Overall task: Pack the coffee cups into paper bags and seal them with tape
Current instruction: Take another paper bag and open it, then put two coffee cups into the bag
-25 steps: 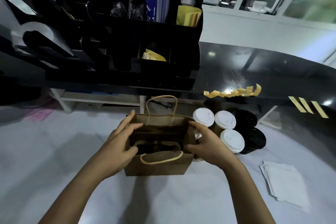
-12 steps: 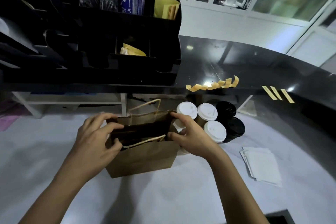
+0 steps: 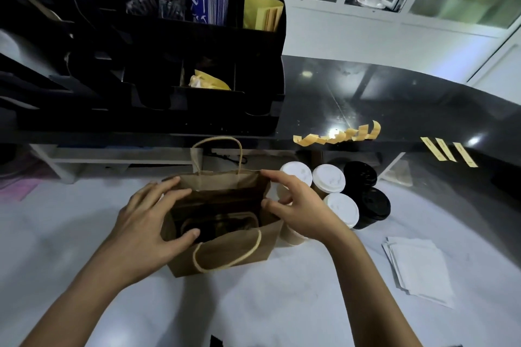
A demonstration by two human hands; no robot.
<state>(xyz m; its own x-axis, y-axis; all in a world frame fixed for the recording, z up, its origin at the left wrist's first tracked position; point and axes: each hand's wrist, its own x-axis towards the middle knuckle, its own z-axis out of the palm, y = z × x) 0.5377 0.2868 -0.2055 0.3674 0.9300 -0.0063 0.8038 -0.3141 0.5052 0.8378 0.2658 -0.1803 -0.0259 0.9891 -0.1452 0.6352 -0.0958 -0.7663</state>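
Note:
A brown paper bag [image 3: 225, 251] stands upright on the white counter with its mouth spread wide; its inside is dark. My left hand [image 3: 146, 222] holds the bag's left rim, thumb hooked over the near edge. My right hand [image 3: 298, 205] holds the right rim, fingers on the far corner and thumb at the side wall. Right of the bag stand coffee cups: three with white lids [image 3: 328, 179] and two with black lids [image 3: 375, 204]. A tan cup body [image 3: 293, 236] shows below my right hand. Yellow tape strips [image 3: 338, 135] hang off the black counter's edge.
A tall black organizer [image 3: 141, 65] with sleeves and packets fills the back left on the black counter [image 3: 394, 98]. Three more tape strips [image 3: 448, 152] stick at the counter edge to the right. A stack of white papers [image 3: 417, 267] lies at the right.
The bag's mouth, half collapsed before, is now spread wide. Both hands have shifted along its rims, and the near handle now hangs down the front.

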